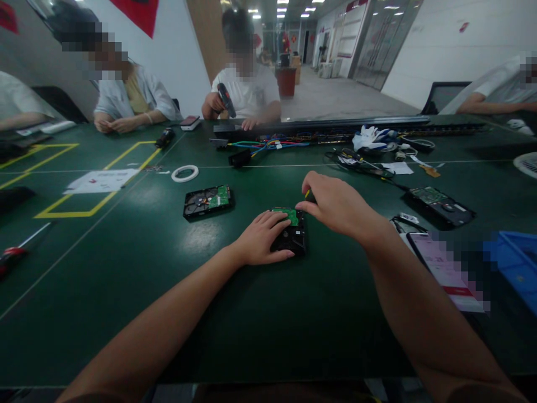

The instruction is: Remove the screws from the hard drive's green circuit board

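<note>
A black hard drive with a green circuit board lies on the green table in front of me. My left hand rests flat on its left side, fingers stretched over the board. My right hand hovers over the drive's far right corner, fingers closed round a small dark tool with a yellow-green tip that points down at the drive. Most of the tool is hidden in the hand.
A second hard drive lies to the left, a third to the right. A white tape ring, cables, white gloves, a phone, a blue bin and a red-handled screwdriver surround them. Other people sit across the table.
</note>
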A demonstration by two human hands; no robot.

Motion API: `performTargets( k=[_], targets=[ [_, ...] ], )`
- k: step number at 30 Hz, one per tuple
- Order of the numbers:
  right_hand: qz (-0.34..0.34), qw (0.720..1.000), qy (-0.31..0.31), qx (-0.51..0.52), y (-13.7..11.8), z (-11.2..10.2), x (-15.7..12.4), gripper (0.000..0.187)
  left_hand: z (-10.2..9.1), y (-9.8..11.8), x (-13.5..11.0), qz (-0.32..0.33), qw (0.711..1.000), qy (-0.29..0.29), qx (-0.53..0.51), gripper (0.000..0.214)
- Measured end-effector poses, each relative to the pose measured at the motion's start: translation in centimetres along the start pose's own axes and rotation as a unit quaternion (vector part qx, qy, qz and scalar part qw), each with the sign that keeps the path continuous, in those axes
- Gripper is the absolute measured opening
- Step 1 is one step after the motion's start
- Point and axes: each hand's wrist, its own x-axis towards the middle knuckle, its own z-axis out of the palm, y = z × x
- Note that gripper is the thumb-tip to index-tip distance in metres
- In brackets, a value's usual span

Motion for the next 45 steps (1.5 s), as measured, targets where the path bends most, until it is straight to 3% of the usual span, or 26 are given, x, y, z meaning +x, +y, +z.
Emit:
performTargets(
  k=[6,12,18,22,27,33,45],
  targets=[
    [0.057,0.996,-0.028,-0.058,-1.2,-0.4,0.3,0.044,0.0,0.0,0.0,0.005,1.000,0.001,0.009,0.084],
    [0.095,0.991,-0.035,-0.086,-1.2,-0.4,-0.1,0.044,0.0,0.0,0.0,-0.004,1.000,-0.009,0.008,0.084],
    [0.140,0.982,-0.030,-0.123,-1.3,-0.5,-0.4,0.058,0.1,0.0,0.1,-0.003,1.000,-0.005,0.005,0.085],
    [0.128,0.983,-0.040,-0.125,-1.6,-0.7,-0.3,0.051,0.1,0.0,0.0,-0.007,1.000,-0.003,0.001,0.084],
    [0.065,0.993,-0.065,-0.079,-1.9,-0.9,-0.3,0.039,0.1,0.0,0.0,-0.003,1.000,-0.003,-0.002,0.084],
    [0.053,0.996,-0.052,-0.043,-1.3,-0.7,-0.3,0.028,0.1,0.0,0.0,0.004,1.000,0.003,0.007,0.084],
    [0.091,0.989,-0.071,-0.088,-1.4,-1.0,-0.5,0.037,0.1,0.0,0.1,0.001,1.000,-0.003,0.009,0.084]
  ],
)
